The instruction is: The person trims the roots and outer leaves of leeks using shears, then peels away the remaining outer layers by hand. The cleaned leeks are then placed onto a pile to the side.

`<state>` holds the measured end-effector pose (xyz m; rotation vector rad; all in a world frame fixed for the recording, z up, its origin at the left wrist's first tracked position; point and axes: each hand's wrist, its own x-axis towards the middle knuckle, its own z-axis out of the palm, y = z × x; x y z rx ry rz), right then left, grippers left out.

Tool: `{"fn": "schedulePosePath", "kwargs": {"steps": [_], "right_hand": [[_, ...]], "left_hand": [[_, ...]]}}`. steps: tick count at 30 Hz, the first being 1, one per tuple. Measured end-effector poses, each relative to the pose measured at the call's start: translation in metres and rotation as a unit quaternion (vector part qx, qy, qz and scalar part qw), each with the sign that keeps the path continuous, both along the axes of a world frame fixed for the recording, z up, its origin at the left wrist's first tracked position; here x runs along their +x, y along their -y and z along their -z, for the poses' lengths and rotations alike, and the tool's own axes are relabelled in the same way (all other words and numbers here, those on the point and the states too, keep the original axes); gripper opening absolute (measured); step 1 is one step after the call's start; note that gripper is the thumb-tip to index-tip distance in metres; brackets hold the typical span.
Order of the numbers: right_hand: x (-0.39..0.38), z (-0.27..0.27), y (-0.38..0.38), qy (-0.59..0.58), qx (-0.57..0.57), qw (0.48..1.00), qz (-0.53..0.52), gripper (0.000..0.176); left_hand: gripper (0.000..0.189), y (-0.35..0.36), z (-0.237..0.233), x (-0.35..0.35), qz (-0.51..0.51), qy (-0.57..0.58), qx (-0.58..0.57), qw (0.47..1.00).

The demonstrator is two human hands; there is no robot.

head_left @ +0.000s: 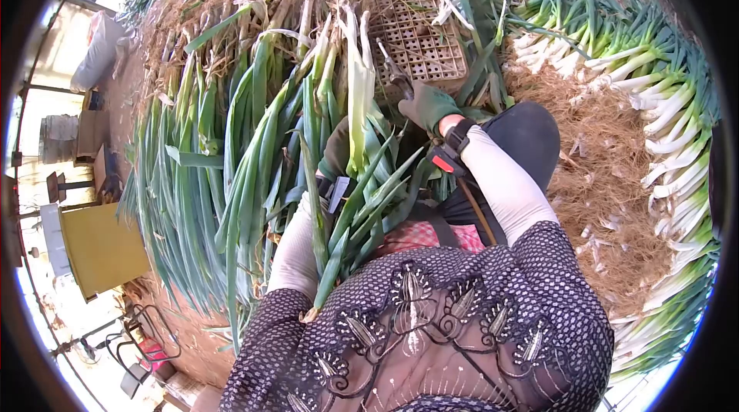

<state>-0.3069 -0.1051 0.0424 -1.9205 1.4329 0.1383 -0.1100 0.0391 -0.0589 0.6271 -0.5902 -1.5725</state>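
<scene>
My left hand (336, 152), in a dark green glove, is closed around a leek (357, 116). The leek's pale root end points up and away from me, and its green leaves hang over my left forearm. Part of that hand is hidden behind the leaves. In its green glove, my right hand (428, 107) grips a slim dark tool with a thin pale tip, which looks like an air blow gun (396, 77). Its tip is just right of the leek's stalk. Unpeeled leeks (188, 181) lie in a thick row beside my left hand.
A plastic crate (422, 31) stands ahead, with loose leaves over its edges. Cleaned white leeks (666, 116) curve along the right, around a mass of roots (608, 196). A brown hose (475, 208) passes below my right forearm. A yellow box (102, 246) stands at left.
</scene>
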Motion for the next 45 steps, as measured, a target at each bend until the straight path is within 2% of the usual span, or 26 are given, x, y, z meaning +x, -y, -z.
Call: {"fn": "schedulePosePath", "kwargs": {"steps": [4, 7, 8, 10, 11, 12, 14, 18, 21, 25, 28, 30, 31, 32, 33, 34, 35, 37, 39, 40, 41, 43, 45], "right_hand": [[-0.008, -0.011, -0.026, -0.006, -0.002, 1.000, -0.022, 0.051], [-0.024, -0.015, -0.054, 0.024, -0.002, 0.999, -0.044, 0.047], [-0.030, -0.018, -0.063, 0.018, 0.009, 0.998, -0.053, 0.048], [-0.035, -0.018, -0.070, 0.009, 0.023, 0.998, -0.059, 0.049], [-0.036, -0.017, -0.071, 0.005, 0.024, 0.998, -0.057, 0.049], [-0.037, -0.016, -0.072, 0.002, 0.025, 0.998, -0.055, 0.049], [-0.033, -0.004, -0.062, 0.009, 0.003, 0.998, -0.057, 0.050], [-0.006, 0.002, -0.019, -0.023, 0.000, 0.999, -0.027, 0.051], [0.015, 0.014, 0.018, -0.024, 0.012, 1.000, -0.015, 0.051], [0.039, 0.014, 0.048, -0.040, -0.021, 0.998, -0.041, 0.051], [0.045, 0.023, 0.058, -0.055, -0.052, 0.995, -0.063, 0.049], [0.046, 0.034, 0.060, -0.071, -0.083, 0.992, -0.070, 0.048], [0.045, 0.055, 0.068, -0.071, -0.068, 0.993, -0.060, 0.048], [0.043, 0.083, 0.081, -0.071, -0.053, 0.995, -0.051, 0.048], [0.034, 0.068, 0.075, -0.081, -0.026, 0.994, -0.068, 0.050], [0.025, 0.051, 0.068, -0.090, 0.001, 0.992, -0.086, 0.051], [0.014, 0.050, 0.063, -0.074, 0.004, 0.995, -0.064, 0.052], [-0.002, 0.054, 0.045, -0.029, 0.003, 1.000, 0.003, 0.059], [-0.023, 0.039, 0.020, -0.010, -0.001, 1.000, -0.001, 0.057], [-0.038, 0.042, 0.003, 0.033, -0.040, 0.998, -0.046, 0.056], [-0.053, 0.028, -0.024, 0.079, -0.094, 0.989, -0.081, 0.053], [-0.051, -0.053, -0.078, 0.137, -0.007, 0.990, -0.019, 0.041], [-0.074, -0.037, -0.100, 0.037, -0.007, 0.994, -0.100, 0.043]], "left_hand": [[0.031, 0.007, -0.002, -0.005, 0.020, -0.007, 0.066, 0.998], [0.031, 0.003, -0.004, -0.007, -0.002, 0.036, 0.059, 0.998], [0.032, 0.004, 0.004, -0.004, -0.003, 0.112, 0.035, 0.993], [0.033, -0.001, -0.017, -0.008, -0.018, 0.192, 0.004, 0.981], [0.033, -0.001, -0.025, -0.010, -0.015, 0.190, 0.004, 0.982], [0.033, -0.001, -0.032, -0.012, -0.012, 0.189, 0.003, 0.982], [0.034, 0.002, -0.038, -0.012, 0.012, 0.107, 0.035, 0.994], [0.034, 0.002, -0.014, -0.006, 0.003, 0.205, 0.017, 0.979], [0.036, 0.005, -0.009, -0.013, 0.014, 0.075, 0.059, 0.995], [0.033, 0.001, -0.015, -0.010, 0.013, 0.203, 0.025, 0.979], [0.027, 0.005, -0.011, -0.015, 0.021, 0.066, 0.129, 0.989], [0.030, 0.004, -0.019, -0.018, 0.015, 0.090, 0.171, 0.981], [0.032, 0.003, -0.025, -0.021, 0.012, 0.100, 0.193, 0.976], [0.033, 0.005, -0.036, -0.027, 0.026, 0.066, 0.228, 0.971], [0.033, 0.006, -0.040, -0.030, 0.040, 0.032, 0.263, 0.964], [0.036, 0.009, -0.020, -0.026, 0.086, 0.110, 0.223, 0.965], [0.032, 0.007, -0.015, -0.030, 0.068, 0.134, 0.264, 0.953], [0.030, 0.010, -0.038, -0.049, -0.041, 0.285, 0.327, 0.900], [0.035, 0.011, -0.040, -0.051, -0.059, 0.336, 0.305, 0.889], [0.039, 0.013, -0.043, -0.052, -0.061, 0.373, 0.293, 0.878], [0.043, 0.015, -0.046, -0.052, -0.065, 0.409, 0.280, 0.866], [0.045, 0.020, -0.050, -0.051, -0.053, 0.454, 0.263, 0.850], [0.048, 0.025, -0.052, -0.051, -0.039, 0.500, 0.245, 0.830]]}}
